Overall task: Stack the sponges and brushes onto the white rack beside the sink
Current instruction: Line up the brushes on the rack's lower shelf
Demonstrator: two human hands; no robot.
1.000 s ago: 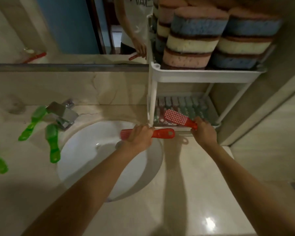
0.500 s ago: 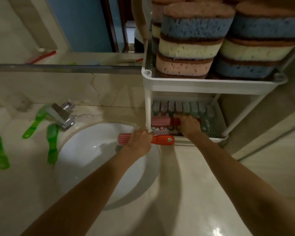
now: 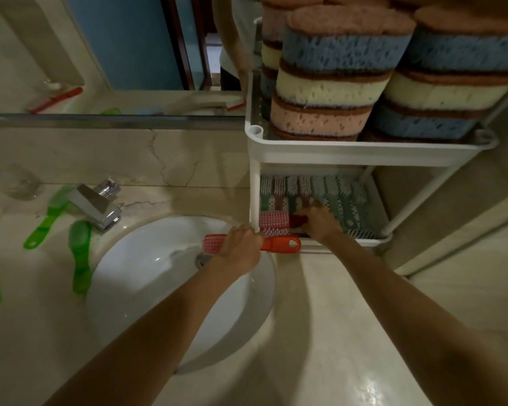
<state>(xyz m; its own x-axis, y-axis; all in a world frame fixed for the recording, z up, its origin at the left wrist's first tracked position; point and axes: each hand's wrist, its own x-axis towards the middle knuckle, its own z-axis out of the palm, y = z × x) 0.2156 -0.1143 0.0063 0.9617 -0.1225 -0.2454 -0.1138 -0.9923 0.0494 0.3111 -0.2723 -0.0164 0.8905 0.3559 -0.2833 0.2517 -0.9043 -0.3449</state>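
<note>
Two bare forearms are being extended from the bottom edge of the frame across a pale stone countertop and a white sink basin. At centre frame, above the basin's far rim, a red scrubbing brush is being gripped by the left hand. The fingers are being curled round its middle, with the bristle head jutting left and the holed handle pointing right. It is being held just outside the white rack and is not yet shelved.

Just to the right, the right hand is being reached into the rack's lower shelf, where a second red brush is being set at the front. The fingers are being closed over its dark handle, though how firmly cannot be told. Behind it, a row of shelved brushes, red and green, is being housed on the same tier.

At the left of the frame, three green brushes are being left lying on the counter around the chrome faucet, well apart from the rack. At upper right, the top shelf is being filled by stacked sponges in pink, yellow and blue layers.

The sponge work is being judged done and the brush work well advanced: one red brush is being placed, one is in hand, and the green ones are waiting.
</note>
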